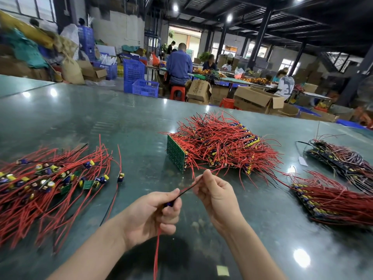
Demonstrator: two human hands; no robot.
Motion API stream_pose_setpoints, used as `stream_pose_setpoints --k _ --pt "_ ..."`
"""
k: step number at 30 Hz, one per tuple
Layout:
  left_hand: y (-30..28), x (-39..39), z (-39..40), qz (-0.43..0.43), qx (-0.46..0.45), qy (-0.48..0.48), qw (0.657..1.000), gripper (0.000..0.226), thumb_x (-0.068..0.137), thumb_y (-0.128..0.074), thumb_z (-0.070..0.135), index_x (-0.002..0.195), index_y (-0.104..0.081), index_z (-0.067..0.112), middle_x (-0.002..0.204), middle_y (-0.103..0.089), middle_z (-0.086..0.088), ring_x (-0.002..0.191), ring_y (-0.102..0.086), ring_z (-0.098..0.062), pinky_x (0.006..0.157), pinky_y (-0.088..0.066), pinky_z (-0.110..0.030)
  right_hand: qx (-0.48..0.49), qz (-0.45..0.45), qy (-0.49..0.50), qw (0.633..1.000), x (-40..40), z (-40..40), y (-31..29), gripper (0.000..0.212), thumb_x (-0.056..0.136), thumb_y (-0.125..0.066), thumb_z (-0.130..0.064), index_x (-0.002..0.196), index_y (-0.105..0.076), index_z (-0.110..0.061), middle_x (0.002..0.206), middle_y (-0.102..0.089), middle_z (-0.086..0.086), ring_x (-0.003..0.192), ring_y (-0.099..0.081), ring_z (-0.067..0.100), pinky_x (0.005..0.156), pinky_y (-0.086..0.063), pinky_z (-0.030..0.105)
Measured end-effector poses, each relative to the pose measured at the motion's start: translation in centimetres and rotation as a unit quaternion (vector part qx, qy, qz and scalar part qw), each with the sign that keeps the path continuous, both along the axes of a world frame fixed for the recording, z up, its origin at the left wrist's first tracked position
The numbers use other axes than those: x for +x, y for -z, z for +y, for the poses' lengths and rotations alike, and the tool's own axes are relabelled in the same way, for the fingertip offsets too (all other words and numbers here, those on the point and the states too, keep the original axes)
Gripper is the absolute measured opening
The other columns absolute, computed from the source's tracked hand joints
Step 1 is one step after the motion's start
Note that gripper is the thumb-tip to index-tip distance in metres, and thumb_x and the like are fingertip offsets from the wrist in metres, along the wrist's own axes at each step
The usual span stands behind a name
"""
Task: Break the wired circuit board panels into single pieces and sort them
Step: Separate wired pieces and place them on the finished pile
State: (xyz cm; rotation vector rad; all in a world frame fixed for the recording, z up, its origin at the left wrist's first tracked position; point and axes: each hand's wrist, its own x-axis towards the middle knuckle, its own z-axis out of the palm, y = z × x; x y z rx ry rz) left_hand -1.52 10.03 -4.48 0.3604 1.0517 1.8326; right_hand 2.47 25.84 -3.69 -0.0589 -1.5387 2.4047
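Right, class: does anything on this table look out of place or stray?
One single board lies alone on the table, just right of the sorted pile. A small white scrap sits among the panel stacks, unlike everything else.

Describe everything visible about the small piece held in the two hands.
The piece is a single small board, mostly hidden by the left hand, which grips it; only a blue part peeks out between the fingers. A black wire runs up from it to the right hand, which pinches it, and a red wire hangs down below the left hand. It is held above the green table.
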Motion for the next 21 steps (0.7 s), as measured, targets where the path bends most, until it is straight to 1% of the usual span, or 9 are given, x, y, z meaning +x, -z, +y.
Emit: stream_pose_setpoints --k 3,5,7,9,11,14,17,18,21 --pt "-0.3 -0.1 -0.3 0.03 0.009 0.021 0.999 0.032 0.088 -0.056 0.025 0.058 -0.058 0.012 0.051 -0.031 0.005 0.044 -0.024 -0.007 0.041 -0.029 -0.017 -0.019 0.003 -0.025 1.0 0.2 0.1 -0.2 0.05 0.044 -0.087 -0.057 0.057 -0.07 -0.012 0.059 -0.063 0.002 0.053 -0.056 0.006 0.058 -0.05 0.016" --pt "-0.5 0.1 -0.5 0.052 0.0 0.016 0.999 0.033 0.089 -0.056 0.026 0.059 -0.058 0.013 0.051 -0.031 0.004 0.044 -0.022 -0.007 0.041 -0.028 -0.017 -0.049 -0.01 -0.027 0.998 0.2 -0.1 -0.2 0.037 0.057 -0.08 -0.047 0.056 -0.069 -0.012 0.059 -0.062 0.002 0.053 -0.056 0.006 0.057 -0.051 0.016" --pt "-0.8 0.3 -0.4 0.095 -0.045 -0.036 0.994 0.033 0.086 -0.055 0.029 0.058 -0.059 0.013 0.051 -0.032 0.003 0.043 -0.021 -0.007 0.041 -0.029 -0.017 0.005 -0.033 0.012 0.999 0.3 -0.1 -0.3 0.029 0.071 -0.066 -0.039 0.059 -0.071 -0.013 0.061 -0.063 0.001 0.054 -0.056 0.007 0.057 -0.049 0.016" --pt "-0.7 0.4 -0.1 0.151 -0.1 -0.125 0.975 0.036 0.089 -0.055 0.031 0.058 -0.06 0.013 0.052 -0.034 0.002 0.043 -0.022 -0.007 0.042 -0.028 -0.017 0.106 -0.069 0.065 0.99 0.2 0.3 -0.5 0.03 0.083 -0.058 -0.034 0.071 -0.074 -0.012 0.064 -0.066 0.0 0.058 -0.057 0.008 0.061 -0.047 0.018" --pt "-0.4 0.6 0.2 0.199 -0.134 -0.187 0.953 0.04 0.094 -0.054 0.027 0.058 -0.062 0.012 0.051 -0.037 0.001 0.042 -0.024 -0.007 0.041 -0.026 -0.017 0.167 -0.101 0.094 0.976 0.2 0.6 -0.7 0.03 0.092 -0.055 -0.032 0.082 -0.073 -0.01 0.066 -0.067 -0.002 0.058 -0.056 0.006 0.062 -0.044 0.019" --pt "0.0 1.0 0.6 0.294 -0.166 -0.216 0.916 0.039 0.095 -0.055 0.022 0.059 -0.066 0.011 0.05 -0.041 -0.001 0.04 -0.028 -0.008 0.04 -0.025 -0.018 0.197 -0.14 0.091 0.966 0.1 0.6 -0.7 0.033 0.095 -0.05 -0.034 0.088 -0.072 -0.01 0.064 -0.065 -0.003 0.051 -0.051 0.005 0.054 -0.041 0.017" --pt "0.1 1.3 0.9 0.379 -0.206 -0.222 0.875 0.037 0.093 -0.056 0.022 0.058 -0.067 0.015 0.047 -0.045 0.003 0.04 -0.034 -0.008 0.038 -0.029 -0.017 0.182 -0.139 0.086 0.97 -0.1 0.4 -0.6 0.037 0.1 -0.042 -0.028 0.088 -0.071 -0.008 0.063 -0.06 -0.001 0.046 -0.047 0.004 0.048 -0.041 0.015" --pt "0.1 1.4 1.0 0.378 -0.215 -0.211 0.876 0.039 0.093 -0.056 0.024 0.057 -0.067 0.017 0.047 -0.046 0.004 0.039 -0.035 -0.007 0.038 -0.03 -0.016 0.174 -0.127 0.089 0.972 -0.1 0.4 -0.7 0.038 0.101 -0.04 -0.024 0.087 -0.072 -0.008 0.064 -0.06 0.0 0.046 -0.048 0.004 0.049 -0.041 0.014" --pt "-0.1 1.6 1.1 0.279 -0.199 -0.165 0.925 0.044 0.096 -0.052 0.026 0.054 -0.063 0.015 0.046 -0.042 0.005 0.038 -0.028 -0.006 0.038 -0.024 -0.016 0.16 -0.094 0.065 0.98 0.0 0.8 -0.9 0.04 0.101 -0.039 -0.021 0.084 -0.074 -0.013 0.072 -0.068 -0.001 0.053 -0.052 0.004 0.056 -0.043 0.014"
